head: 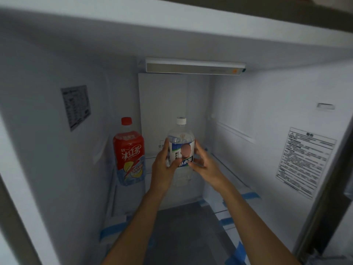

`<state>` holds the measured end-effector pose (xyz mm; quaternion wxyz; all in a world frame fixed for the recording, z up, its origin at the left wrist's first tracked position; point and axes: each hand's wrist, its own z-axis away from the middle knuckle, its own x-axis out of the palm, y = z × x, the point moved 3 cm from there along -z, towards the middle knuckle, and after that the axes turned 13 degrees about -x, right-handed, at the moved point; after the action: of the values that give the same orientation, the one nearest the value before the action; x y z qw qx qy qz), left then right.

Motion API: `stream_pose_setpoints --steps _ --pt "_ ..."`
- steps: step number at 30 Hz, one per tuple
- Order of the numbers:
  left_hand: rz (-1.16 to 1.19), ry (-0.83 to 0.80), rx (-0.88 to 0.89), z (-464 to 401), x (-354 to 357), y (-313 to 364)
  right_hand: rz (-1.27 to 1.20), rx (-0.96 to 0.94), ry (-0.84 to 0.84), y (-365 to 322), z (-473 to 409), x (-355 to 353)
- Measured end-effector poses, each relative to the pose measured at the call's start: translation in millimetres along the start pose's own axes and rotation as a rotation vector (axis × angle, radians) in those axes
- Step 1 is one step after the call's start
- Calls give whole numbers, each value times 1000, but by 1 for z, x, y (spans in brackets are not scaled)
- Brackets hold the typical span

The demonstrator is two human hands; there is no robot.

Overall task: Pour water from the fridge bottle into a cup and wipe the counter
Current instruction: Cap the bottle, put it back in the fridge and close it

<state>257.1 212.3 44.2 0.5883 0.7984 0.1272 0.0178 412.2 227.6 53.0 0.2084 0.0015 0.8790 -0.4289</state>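
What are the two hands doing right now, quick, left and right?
Left hand: closed around the left side of the clear water bottle.
Right hand: closed around the same bottle's right side, fingers on the label.

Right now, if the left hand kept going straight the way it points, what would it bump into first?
The left hand already holds the clear water bottle, so that comes first. Past the bottle, it would probably reach the fridge's back wall, though depth is hard to judge.

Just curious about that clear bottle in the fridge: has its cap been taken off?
No, the white cap sits on top of the clear bottle, which both hands hold.
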Motion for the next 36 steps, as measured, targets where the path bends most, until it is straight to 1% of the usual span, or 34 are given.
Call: stream_pose_setpoints --steps 8,13,16,18,20,22,25,28,30,32,36 --pt "-61 69 1 -12 3 -5 61 -25 -15 9 -15 -3" --pt "-110 15 -2 -16 3 -9 111 -41 -18 8 -18 -4" --pt "-148 -17 -3 -14 1 -2 171 5 -29 8 -17 -5" --pt "-237 17 -26 -7 -1 5 175 97 -1 9 -13 -6" --pt "-369 114 -49 7 -5 8 269 153 51 9 -4 -6" --pt "-552 164 -9 25 -8 9 417 123 73 7 13 -6" --pt "-907 166 21 51 -11 5 620 64 96 7 42 -5" --pt "-1127 160 9 75 -18 -3 837 -21 73 8 72 5" --pt "-1191 132 4 92 -22 -6 917 -37 74 1 91 10" --pt "-1204 121 23 111 -27 -7 957 -29 100 -11 109 14" --pt "-1167 119 124 150 -42 -5 976 -24 136 -39 147 25"
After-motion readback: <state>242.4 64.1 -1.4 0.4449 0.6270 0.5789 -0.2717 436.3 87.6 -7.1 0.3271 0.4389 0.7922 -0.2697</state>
